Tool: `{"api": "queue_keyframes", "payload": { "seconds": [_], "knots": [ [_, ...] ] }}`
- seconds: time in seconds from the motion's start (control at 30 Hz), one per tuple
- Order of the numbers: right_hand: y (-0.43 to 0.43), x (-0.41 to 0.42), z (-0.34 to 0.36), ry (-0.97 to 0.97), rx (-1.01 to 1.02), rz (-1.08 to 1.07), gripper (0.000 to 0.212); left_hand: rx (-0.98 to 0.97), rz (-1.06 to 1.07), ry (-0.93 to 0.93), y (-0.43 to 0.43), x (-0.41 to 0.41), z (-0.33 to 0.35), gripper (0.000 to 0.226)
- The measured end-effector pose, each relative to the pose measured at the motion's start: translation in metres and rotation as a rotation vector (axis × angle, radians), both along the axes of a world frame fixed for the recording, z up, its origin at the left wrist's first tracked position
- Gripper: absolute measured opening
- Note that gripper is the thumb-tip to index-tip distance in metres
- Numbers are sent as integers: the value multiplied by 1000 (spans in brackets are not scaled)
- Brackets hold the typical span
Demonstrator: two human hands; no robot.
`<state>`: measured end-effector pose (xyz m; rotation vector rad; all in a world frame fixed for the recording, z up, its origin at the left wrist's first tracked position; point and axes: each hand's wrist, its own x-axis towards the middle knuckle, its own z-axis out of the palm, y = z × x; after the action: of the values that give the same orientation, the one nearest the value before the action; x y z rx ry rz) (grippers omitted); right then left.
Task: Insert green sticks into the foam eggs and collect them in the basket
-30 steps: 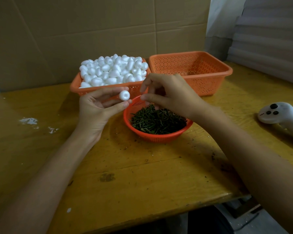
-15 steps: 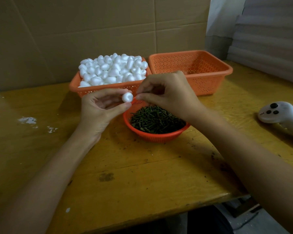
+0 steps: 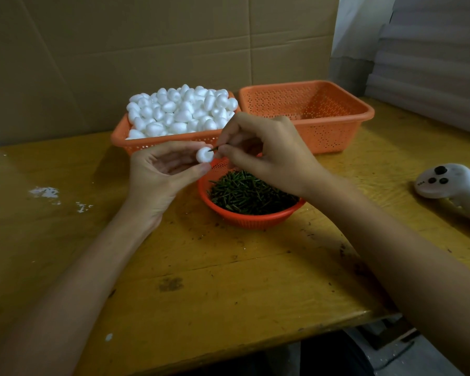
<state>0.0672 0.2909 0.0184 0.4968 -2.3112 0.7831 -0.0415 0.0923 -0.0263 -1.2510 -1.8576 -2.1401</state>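
Observation:
My left hand point(image 3: 160, 172) pinches a white foam egg point(image 3: 204, 155) between thumb and fingertips, just above the rim of a round orange bowl point(image 3: 255, 219) filled with green sticks point(image 3: 250, 191). My right hand point(image 3: 266, 150) pinches one green stick point(image 3: 214, 150), and its tip touches the egg's right side. Behind the hands, an orange basket point(image 3: 136, 141) is heaped with white foam eggs point(image 3: 182, 111). A second orange basket point(image 3: 337, 123) at the back right holds nothing.
A white handheld controller point(image 3: 451, 188) lies on the wooden table point(image 3: 201, 280) at the right edge. Cardboard sheets stand behind the baskets. White flecks mark the table on the left. The table's front edge runs close below my forearms.
My right hand has come left from above the stick bowl to the egg, bringing a green stick up against it. My left hand has held the egg almost still.

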Motion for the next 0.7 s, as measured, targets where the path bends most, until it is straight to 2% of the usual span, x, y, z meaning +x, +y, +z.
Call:
{"api": "queue_keyframes", "payload": {
  "seconds": [0.7],
  "knots": [
    [1,-1,-1,31,214,-97,18,-10,22,22,0,-2,-2,34]
  ]
}}
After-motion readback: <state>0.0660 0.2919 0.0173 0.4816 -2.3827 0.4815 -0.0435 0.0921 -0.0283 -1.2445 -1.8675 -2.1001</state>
